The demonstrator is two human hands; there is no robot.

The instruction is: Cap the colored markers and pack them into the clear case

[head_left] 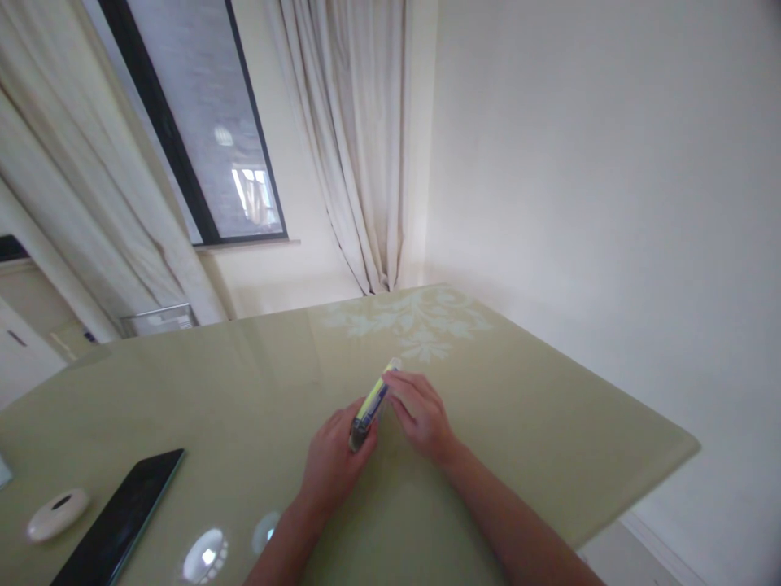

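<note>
A slim, flat packet (369, 404) with yellow and dark blue print is held edge-up just over the green tabletop (256, 423). My left hand (333, 456) is closed round its near end, thumb on the right side. The fingers of my right hand (425, 413) are bent and pinch the pale far end. The packet slants away from me towards the upper right. Its exact kind and its contents cannot be made out.
A black tablet (125, 513) lies at the lower left beside a white oval device (58, 514). Light reflections show on the glossy table. Its right corner (692, 446) juts out near the white wall (598, 203). Curtains (366, 146) hang behind the far edge.
</note>
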